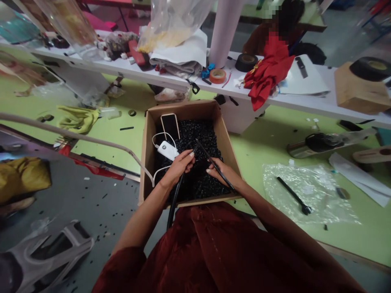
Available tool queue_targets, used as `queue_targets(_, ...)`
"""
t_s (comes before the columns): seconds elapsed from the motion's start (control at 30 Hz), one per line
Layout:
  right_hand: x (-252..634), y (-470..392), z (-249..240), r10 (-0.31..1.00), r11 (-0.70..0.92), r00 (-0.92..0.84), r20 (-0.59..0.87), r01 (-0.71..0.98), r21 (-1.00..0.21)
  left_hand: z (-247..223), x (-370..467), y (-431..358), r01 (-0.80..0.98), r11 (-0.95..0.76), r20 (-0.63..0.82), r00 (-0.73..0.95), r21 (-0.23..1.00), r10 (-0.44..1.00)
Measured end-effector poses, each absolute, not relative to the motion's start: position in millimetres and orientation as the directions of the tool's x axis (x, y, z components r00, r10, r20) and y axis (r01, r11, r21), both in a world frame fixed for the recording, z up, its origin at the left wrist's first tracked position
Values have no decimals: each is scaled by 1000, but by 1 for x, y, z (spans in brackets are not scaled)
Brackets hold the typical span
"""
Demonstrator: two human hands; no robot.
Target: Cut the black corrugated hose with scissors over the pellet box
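My left hand (183, 162) is closed on a black ribbed tube (174, 203), which runs down past the near box edge. The tube's tip pokes out by my thumb. Slanting through my right hand (224, 173) is a slim black rod-like piece (226, 179), its exact kind unclear; the fingers are wrapped round it. Its far end lies close to the tube's tip; I cannot tell whether they touch. Both hands are over an open cardboard box (230, 158) holding many small black pieces (198, 130). A phone (170, 125) and a white power bank (167, 149) with a cable lie in it.
A shelf (128, 67) runs behind the box with tape rolls (217, 75), a red cloth (269, 69) and plastic bags. On the green table, a clear plastic sheet (311, 191) bears a black rod with a frayed end (293, 196). A bottle (314, 144) lies beyond. Someone sits across.
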State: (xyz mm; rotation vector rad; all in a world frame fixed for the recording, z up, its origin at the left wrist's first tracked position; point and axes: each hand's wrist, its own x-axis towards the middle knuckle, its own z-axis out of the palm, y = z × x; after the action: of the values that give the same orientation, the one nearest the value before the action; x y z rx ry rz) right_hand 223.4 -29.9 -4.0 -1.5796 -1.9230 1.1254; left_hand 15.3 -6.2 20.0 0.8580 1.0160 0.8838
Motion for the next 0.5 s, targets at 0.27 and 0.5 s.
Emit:
queue_targets(0.27, 222, -27, -2, 895, 103, -405, -188, 597, -796, 16, 18, -4, -123, 370, -339, 217, 921, 915)
queue_targets(0.5, 222, -24, -1, 871, 113, -448, -203, 583, -804, 15, 19, -5, -40, 341, -324, 228, 939, 918)
